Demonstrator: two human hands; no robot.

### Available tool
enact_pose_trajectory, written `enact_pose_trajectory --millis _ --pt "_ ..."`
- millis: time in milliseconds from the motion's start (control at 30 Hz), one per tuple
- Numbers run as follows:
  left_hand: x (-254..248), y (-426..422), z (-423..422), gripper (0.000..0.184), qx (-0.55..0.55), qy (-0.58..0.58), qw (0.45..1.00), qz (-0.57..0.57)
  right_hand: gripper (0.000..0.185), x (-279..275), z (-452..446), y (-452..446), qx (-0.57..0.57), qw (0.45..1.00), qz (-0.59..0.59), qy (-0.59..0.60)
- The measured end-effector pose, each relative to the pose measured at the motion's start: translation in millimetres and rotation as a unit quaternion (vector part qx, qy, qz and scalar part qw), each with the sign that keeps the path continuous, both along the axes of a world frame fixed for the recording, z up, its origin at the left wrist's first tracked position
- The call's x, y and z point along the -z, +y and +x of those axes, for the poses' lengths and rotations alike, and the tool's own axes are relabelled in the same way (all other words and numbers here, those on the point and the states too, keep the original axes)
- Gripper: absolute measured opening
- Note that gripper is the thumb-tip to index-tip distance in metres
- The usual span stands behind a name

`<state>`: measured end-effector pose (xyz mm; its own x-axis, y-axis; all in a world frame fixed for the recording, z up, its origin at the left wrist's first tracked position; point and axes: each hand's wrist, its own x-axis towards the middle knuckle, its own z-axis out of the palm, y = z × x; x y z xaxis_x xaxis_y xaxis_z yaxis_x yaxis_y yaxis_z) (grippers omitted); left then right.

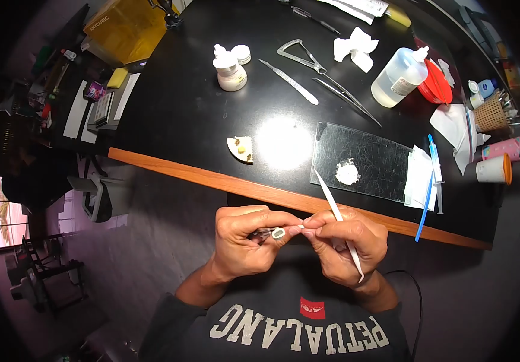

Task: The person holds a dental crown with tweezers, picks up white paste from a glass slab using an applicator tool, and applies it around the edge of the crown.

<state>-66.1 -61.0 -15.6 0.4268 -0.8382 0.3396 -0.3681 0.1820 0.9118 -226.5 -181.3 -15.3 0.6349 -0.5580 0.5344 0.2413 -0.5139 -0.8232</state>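
Both hands meet fingertip to fingertip in front of the chest, near the table's wooden edge. A tiny white piece (301, 227) shows between their fingertips. My left hand (245, 239) is closed, with a metal tool ending in a pale oval loop (279, 233) held in its fingers. My right hand (347, 244) is closed round a thin white stick (334, 208) with a bent lower end; its upper tip points at the glass plate. White powder or paste (347, 172) lies on the dark glass plate (368, 151). A pale wedge-shaped piece (240, 149) with a yellow spot rests left of it.
Farther back on the black table (199, 120) are a small jar (230, 73), a scalpel-like tool (289, 82), a caliper (302, 55), tweezers (348, 99), crumpled tissue (356, 49) and a squeeze bottle (399, 78). A blue-tipped syringe (435, 160) lies right of the plate.
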Motion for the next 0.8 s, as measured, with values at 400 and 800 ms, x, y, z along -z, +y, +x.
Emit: enact_pose_trajectory --millis 400,800 --pt "10.2 -2.4 -10.9 0.011 0.063 0.225 0.972 -0.036 0.025 -2.6 -2.8 -3.7 0.042 0.999 -0.001 -0.022" --pt "4.3 -3.2 -7.4 0.023 0.063 0.19 0.98 -0.002 0.029 -10.9 -2.6 -10.1 0.016 0.994 -0.098 -0.041"
